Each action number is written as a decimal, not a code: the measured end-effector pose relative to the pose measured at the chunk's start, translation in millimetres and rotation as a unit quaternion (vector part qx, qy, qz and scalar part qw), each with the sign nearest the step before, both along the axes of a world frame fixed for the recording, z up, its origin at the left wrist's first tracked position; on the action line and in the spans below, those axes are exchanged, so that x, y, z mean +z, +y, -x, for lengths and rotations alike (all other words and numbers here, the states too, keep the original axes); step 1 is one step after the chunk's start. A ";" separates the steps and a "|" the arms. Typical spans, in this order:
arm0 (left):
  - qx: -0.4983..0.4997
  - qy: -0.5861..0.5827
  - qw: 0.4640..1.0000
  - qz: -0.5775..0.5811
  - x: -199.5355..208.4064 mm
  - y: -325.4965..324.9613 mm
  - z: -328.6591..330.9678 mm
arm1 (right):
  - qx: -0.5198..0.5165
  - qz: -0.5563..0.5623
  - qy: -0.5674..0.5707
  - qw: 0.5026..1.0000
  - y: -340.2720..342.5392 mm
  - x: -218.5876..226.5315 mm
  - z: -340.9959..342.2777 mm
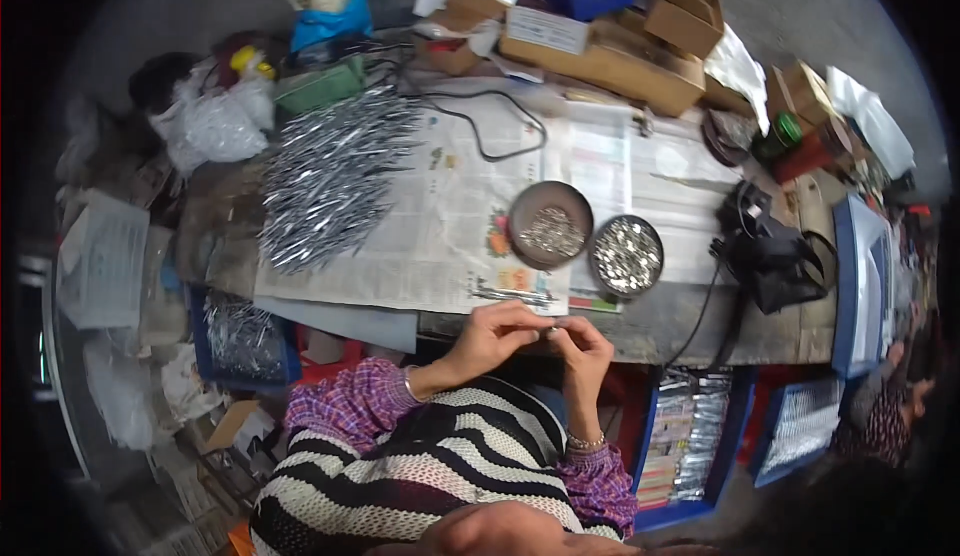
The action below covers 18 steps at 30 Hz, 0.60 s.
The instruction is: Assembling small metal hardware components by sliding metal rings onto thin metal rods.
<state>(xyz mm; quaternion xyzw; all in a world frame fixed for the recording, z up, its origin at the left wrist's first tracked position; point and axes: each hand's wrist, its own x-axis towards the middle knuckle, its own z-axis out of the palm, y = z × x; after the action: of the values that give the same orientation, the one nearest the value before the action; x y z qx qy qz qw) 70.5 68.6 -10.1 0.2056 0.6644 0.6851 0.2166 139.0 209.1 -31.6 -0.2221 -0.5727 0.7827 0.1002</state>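
My left hand (497, 338) and my right hand (582, 349) meet fingertip to fingertip just off the near edge of the table. Both are closed in a pinch around something small; a dark, shiny bit shows between them, too tiny to name. Just beyond the fingers, a few slim silver metal pieces (513, 296) lie on the newspaper (440, 231). Farther off stand two round dishes: a brown dish (533, 199) holding small metal parts (553, 233), and a dark dish (655, 278) full of shiny small parts (627, 255).
A large heap of slender silver pieces (335, 176) covers the newspaper's left side. Cardboard boxes (610, 61) line the back. At right sit a black strapped device (775, 256) with a cable and a blue bin (858, 286). Below the edge, a blue tray (740, 416) holds bundled silver pieces.
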 end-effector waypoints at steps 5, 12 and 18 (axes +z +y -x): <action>0.055 0.146 0.987 0.045 -4.9 -6.4 -1.8 | 0.010 -0.011 -0.011 1.000 -6.1 5.4 4.5; 0.057 0.123 0.991 0.019 -7.1 -8.1 -0.9 | 0.049 -0.132 0.030 0.990 -9.2 6.6 6.8; 0.043 0.050 0.998 0.007 -12.6 -13.6 -0.7 | -0.029 -0.016 0.005 0.999 -10.0 10.5 11.9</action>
<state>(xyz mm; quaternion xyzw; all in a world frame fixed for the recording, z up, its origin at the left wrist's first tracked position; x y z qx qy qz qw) 71.2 55.0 -22.6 0.2093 0.6877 0.6777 0.1551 127.1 199.1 -21.1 -0.2325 -0.5779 0.7716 0.1291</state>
